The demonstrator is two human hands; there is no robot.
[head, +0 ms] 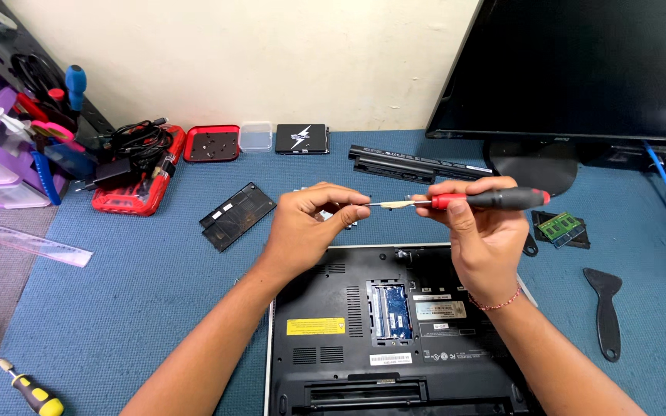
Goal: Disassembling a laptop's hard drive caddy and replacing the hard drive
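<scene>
You get bright, even light from above; your hands cast soft shadows on the blue mat [156, 285]. Focus is sharp, with edges bowing slightly beyond the mat.

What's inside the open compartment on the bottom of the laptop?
In the laptop's open compartment a blue circuit board with metal side clips shows. Anything beneath that board, and the rest of the interior, is covered by the black bottom case.

Both forearms are bare, with no sleeves showing up to the frame's lower edge. The right hand [481, 231] wears a thin reddish beaded bracelet [496, 301] around its wrist. The left hand [311, 223] wears nothing.
</scene>
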